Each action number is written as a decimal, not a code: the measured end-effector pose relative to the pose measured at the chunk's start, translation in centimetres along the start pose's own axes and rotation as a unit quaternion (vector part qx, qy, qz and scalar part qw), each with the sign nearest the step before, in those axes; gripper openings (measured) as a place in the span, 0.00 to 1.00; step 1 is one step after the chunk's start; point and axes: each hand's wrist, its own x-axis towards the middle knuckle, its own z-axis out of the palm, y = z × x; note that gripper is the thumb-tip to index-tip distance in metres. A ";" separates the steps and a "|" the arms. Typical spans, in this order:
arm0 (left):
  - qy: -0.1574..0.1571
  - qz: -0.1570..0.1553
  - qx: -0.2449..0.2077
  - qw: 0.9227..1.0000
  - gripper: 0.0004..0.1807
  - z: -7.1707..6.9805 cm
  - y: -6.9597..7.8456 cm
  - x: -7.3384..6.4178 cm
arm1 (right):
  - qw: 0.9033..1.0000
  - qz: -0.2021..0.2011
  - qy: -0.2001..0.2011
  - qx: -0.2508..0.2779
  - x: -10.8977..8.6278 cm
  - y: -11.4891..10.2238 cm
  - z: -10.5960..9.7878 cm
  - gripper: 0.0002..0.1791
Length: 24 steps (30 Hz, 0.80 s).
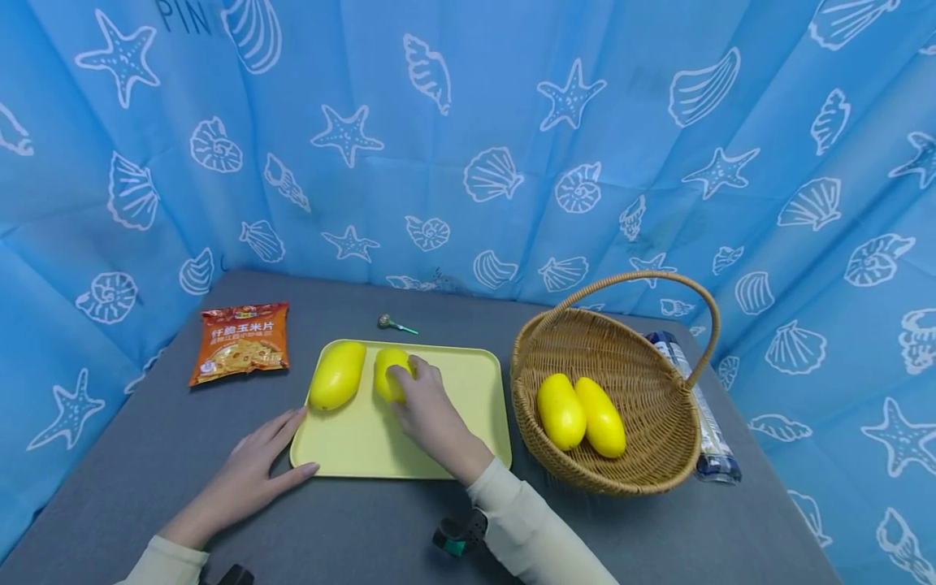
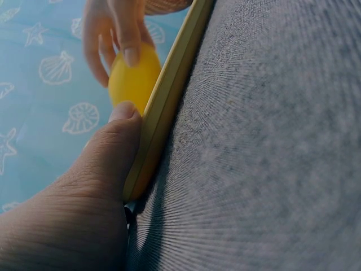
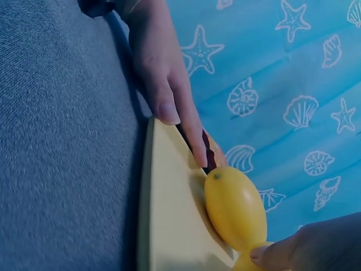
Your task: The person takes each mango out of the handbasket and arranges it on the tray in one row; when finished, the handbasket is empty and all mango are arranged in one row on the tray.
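A pale yellow tray (image 1: 453,422) lies on the grey table with two yellow oval fruits on its far left part. My right hand (image 1: 418,392) reaches over the tray and curls its fingers round the right fruit (image 1: 387,375). The left fruit (image 1: 337,374) lies free beside it. My left hand (image 1: 269,457) rests flat at the tray's near left corner, with the thumb (image 2: 115,141) against the tray's edge (image 2: 169,96) and straight fingers along the left side. In the right wrist view the free fruit (image 3: 234,206) lies on the tray (image 3: 169,220) beyond my thumb (image 3: 282,254).
A wicker basket (image 1: 621,475) with a hoop handle stands right of the tray and holds two more yellow fruits (image 1: 561,410). A clear wrapped packet (image 1: 708,426) lies behind it. An orange snack bag (image 1: 241,341) and a lollipop (image 1: 395,325) lie farther back. Blue curtains wall the table.
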 end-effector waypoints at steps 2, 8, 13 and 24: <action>0.001 0.001 0.000 1.000 0.52 0.0 0.0 0.0 | 1.000 0.000 0.001 -0.007 0.1 -0.2 0.3 0.26; 0.001 0.001 0.006 1.000 0.52 0.0 0.0 0.0 | 1.000 0.003 0.003 -0.021 0.3 -0.6 0.9 0.27; 0.001 0.001 0.005 1.000 0.52 0.0 0.1 0.0 | 1.000 0.013 -0.014 -0.011 0.4 -0.8 0.9 0.26; 0.004 0.005 0.001 1.000 0.51 0.0 0.0 0.0 | 1.000 0.014 -0.019 -0.018 0.5 -1.1 0.9 0.27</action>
